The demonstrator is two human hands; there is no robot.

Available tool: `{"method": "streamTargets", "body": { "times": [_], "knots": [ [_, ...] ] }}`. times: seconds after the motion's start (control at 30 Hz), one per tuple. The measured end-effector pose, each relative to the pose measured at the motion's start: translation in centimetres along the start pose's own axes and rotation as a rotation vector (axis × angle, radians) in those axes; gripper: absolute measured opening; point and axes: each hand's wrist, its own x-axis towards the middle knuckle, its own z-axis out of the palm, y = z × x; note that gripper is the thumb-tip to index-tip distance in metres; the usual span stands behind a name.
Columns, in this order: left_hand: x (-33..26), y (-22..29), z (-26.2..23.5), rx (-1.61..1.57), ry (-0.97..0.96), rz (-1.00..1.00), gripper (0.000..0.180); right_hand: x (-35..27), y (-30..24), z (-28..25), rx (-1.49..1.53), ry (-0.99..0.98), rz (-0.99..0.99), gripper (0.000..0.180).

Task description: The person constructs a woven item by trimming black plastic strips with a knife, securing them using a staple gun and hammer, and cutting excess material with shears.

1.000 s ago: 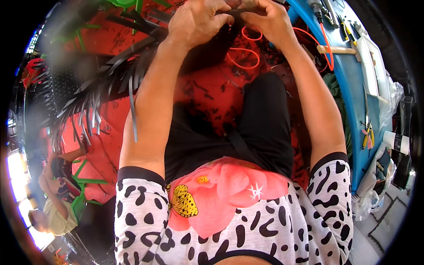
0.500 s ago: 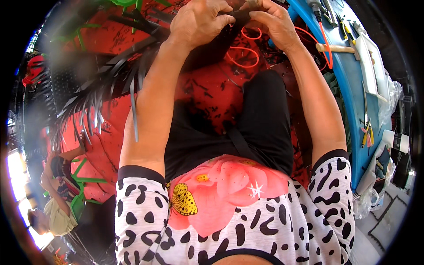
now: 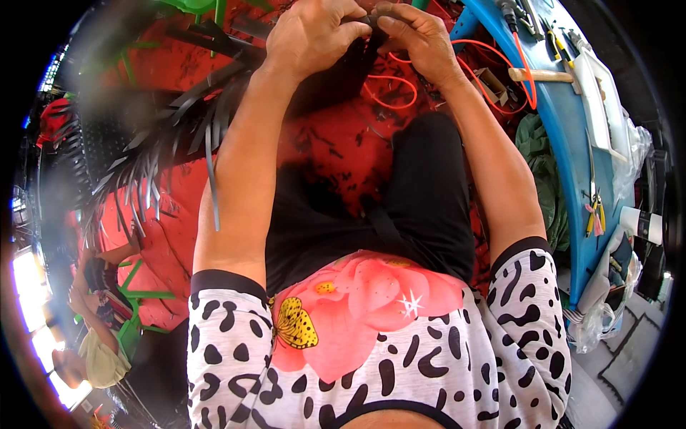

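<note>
My left hand and my right hand are close together at the top edge, thumbs and fingers pinched on a dark edge of a black woven piece. The black woven piece hangs below my left hand, above my knees. Long flat black strips fan out from it to the left, their loose ends curling past my left forearm. Exactly how the fingers grip the edge is partly hidden at the top of the picture.
On my right stands a blue table with a wooden-handled hammer, yellow-handled pliers and a white tray. An orange hose loops down to the red floor, strewn with dark scraps. Another person sits at the lower left.
My right hand has shifted left, its fingers now nearly meeting those of the left. My left hand has moved slightly left. Both still pinch the dark edge.
</note>
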Motion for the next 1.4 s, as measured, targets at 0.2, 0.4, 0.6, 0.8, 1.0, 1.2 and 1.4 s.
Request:
{"method": "streamTargets", "body": {
  "times": [0.2, 0.4, 0.6, 0.8, 1.0, 1.2, 1.4],
  "knots": [
    [0.1, -0.2, 0.6, -0.027, 0.035, 0.015, 0.014, 0.3, 3.8, -0.2, 0.232, 0.139, -0.147, 0.019],
    [0.0, 0.1, 0.1, -0.06, -0.005, -0.025, 0.013, -1.2, 0.7, 0.9, -0.384, 0.358, -0.439, 0.029],
    [0.2, 0.2, 0.0, -0.079, -0.027, -0.027, 0.01, -0.4, -1.2, -0.8, -0.598, 0.197, -0.546, 0.032],
    [0.3, 0.2, -0.1, -0.076, -0.022, -0.023, 0.01, 0.0, -1.6, -0.3, -0.688, 0.188, -0.568, 0.029],
    [0.3, 0.1, 0.1, -0.1, 0.026, -0.007, 0.011, 0.3, -1.2, 0.2, -0.764, 0.224, -0.604, 0.026],
    [0.4, -0.7, 0.4, -0.034, 0.044, 0.108, 0.011, -0.3, 3.1, -1.0, -0.366, 0.256, -0.41, 0.04],
    [0.3, -0.2, 0.4, -0.046, 0.015, 0.022, 0.014, -2.1, 5.9, 0.4, -0.127, 0.284, -0.177, 0.053]
  ]
}}
